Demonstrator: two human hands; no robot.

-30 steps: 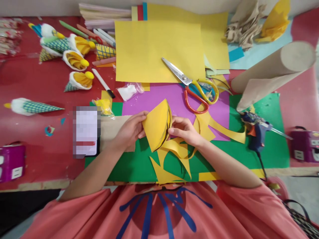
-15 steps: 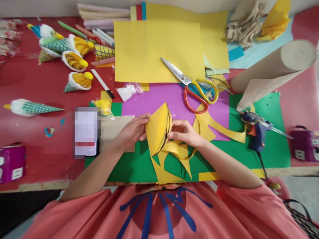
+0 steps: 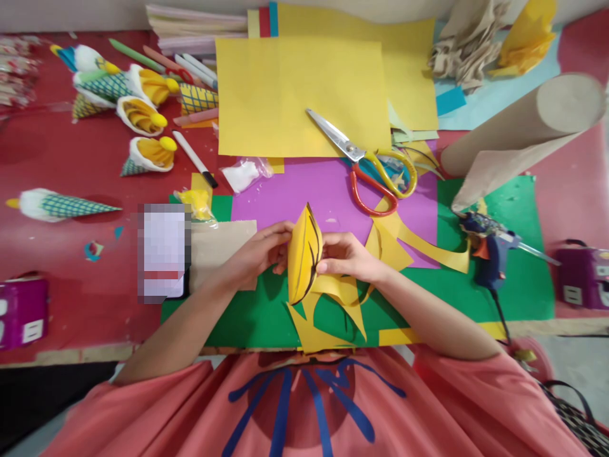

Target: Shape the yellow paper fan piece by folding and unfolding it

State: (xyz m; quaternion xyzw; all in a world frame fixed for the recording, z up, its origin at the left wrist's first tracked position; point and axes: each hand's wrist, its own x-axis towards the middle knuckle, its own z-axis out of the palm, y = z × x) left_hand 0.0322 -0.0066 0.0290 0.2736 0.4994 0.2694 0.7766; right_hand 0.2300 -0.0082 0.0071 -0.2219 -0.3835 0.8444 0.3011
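Observation:
Between my two hands is a folded piece of yellow paper (image 3: 301,257) with black-edged curves, held above the table. My left hand (image 3: 271,247) grips its left side, the fingers partly hidden behind it. On the right edge, my right hand (image 3: 345,256) pinches it between thumb and fingers. Under and beside my right hand lie curved yellow paper offcuts (image 3: 328,333). Beyond the hands, large scissors (image 3: 356,155) with one yellow and one red handle lie open across the yellow sheets (image 3: 299,95) and a purple sheet (image 3: 290,190).
A glue gun (image 3: 490,254) and a brown paper roll (image 3: 518,124) are on the right. To the left are a blurred phone (image 3: 164,251), a marker (image 3: 195,158), several decorated paper cones (image 3: 80,205) and a bag of yellow material (image 3: 196,204). Green sheeting (image 3: 228,324) covers the near table.
The yellow folded paper has turned, now showing its narrower, black-lined edge side. Both hands keep their hold, with my left hand shifted slightly to the right.

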